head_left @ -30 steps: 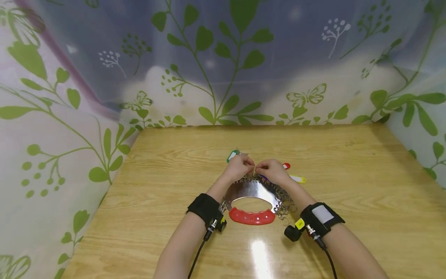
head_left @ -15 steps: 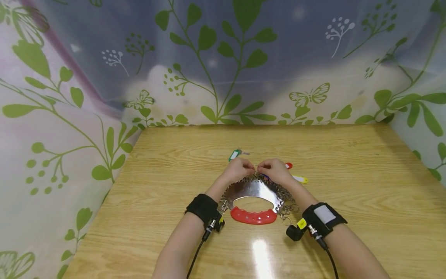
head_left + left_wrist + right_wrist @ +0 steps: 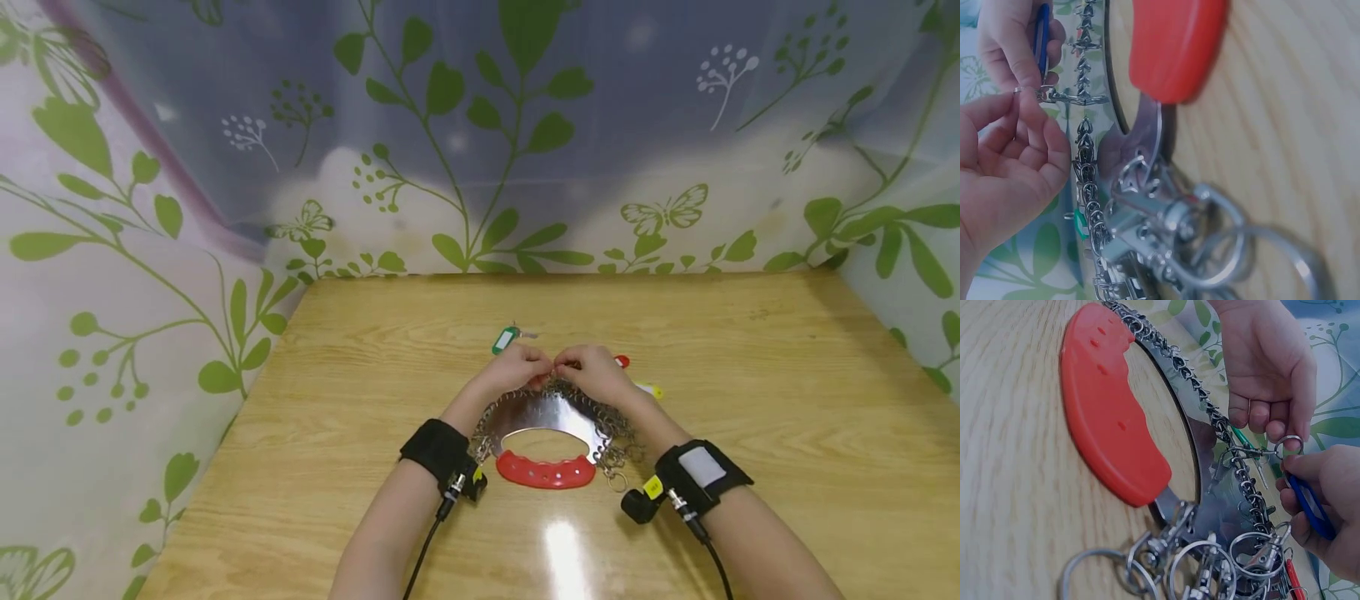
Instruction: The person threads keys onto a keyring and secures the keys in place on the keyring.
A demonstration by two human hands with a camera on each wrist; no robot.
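The left hand (image 3: 516, 368) has its fingers curled, and thumb and forefinger pinch a small metal ring (image 3: 1289, 446) at the far edge of the key holder (image 3: 545, 414). The right hand (image 3: 594, 373) is just beside it, fingertips almost touching; it holds a blue key tag (image 3: 1311, 507) between thumb and fingers, and the ring sits at the top end of this tag. In the left wrist view the same ring (image 3: 1043, 94) is joined to a little clip on the chain that runs along the rim of the holder.

The key holder lies flat on the wooden table (image 3: 750, 400), between the two forearms. Nearest to the person is its red handle (image 3: 545, 471), then an oval opening, then the shiny metal plate. Many clips and loose rings hang around its curved rim, a thick bunch of them at the right end of the handle (image 3: 1210, 562).

Beyond the hands, a green key tag (image 3: 503, 339) lies on the table, a little to the left. A red key tag (image 3: 622, 362) and a yellow key tag (image 3: 651, 389) show partly behind the right hand. Behind the table hangs a curtain (image 3: 480, 133) with green leaves and butterflies.
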